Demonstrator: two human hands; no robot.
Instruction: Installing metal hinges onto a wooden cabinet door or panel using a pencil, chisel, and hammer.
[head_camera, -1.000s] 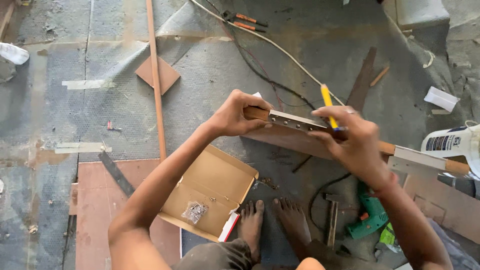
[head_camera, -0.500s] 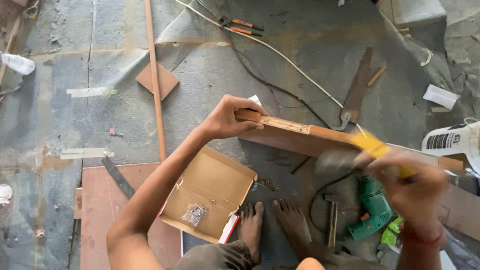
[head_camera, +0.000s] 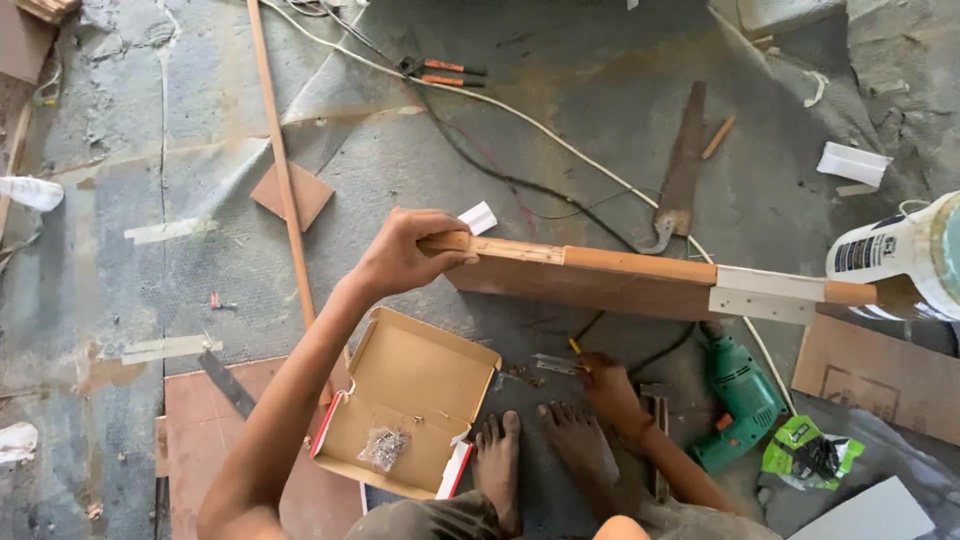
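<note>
Item: wooden board (head_camera: 640, 275), standing on edge across the middle of the frame, its long axis running from centre-left to the right edge and dipping slightly toward the right. We note a pale metal bracket (head_camera: 765, 293) folded over its top edge near the right end, and a paler strip along the top near the left end. We find the left hand (head_camera: 405, 252) at the board's left end, fingers curled over the top edge and thumb pressed against the near face, gripping it. The right hand (head_camera: 605, 383) lies low at centre, below the board, on the floor; its fingers are drawn together around a yellow-handled tool (head_camera: 575, 349), of which we see only the tip, just beside a small metal plate (head_camera: 553, 364). Two bare feet (head_camera: 545, 450) sit just beside that hand. Lower centre-left: an open cardboard box (head_camera: 405, 400) holding a bag of screws (head_camera: 383, 447). Lower right: a green power drill (head_camera: 740, 400), and a green packet (head_camera: 810, 455) beyond it. Right edge: a white plastic tub (head_camera: 905, 255), touching the board's far end. Upper centre-right: a hand saw (head_camera: 683, 165). Top centre: orange-handled pliers (head_camera: 445, 72) and a white cable (head_camera: 560, 140). Upper left: a long thin wooden strip (head_camera: 280, 160), nearly vertical.
</note>
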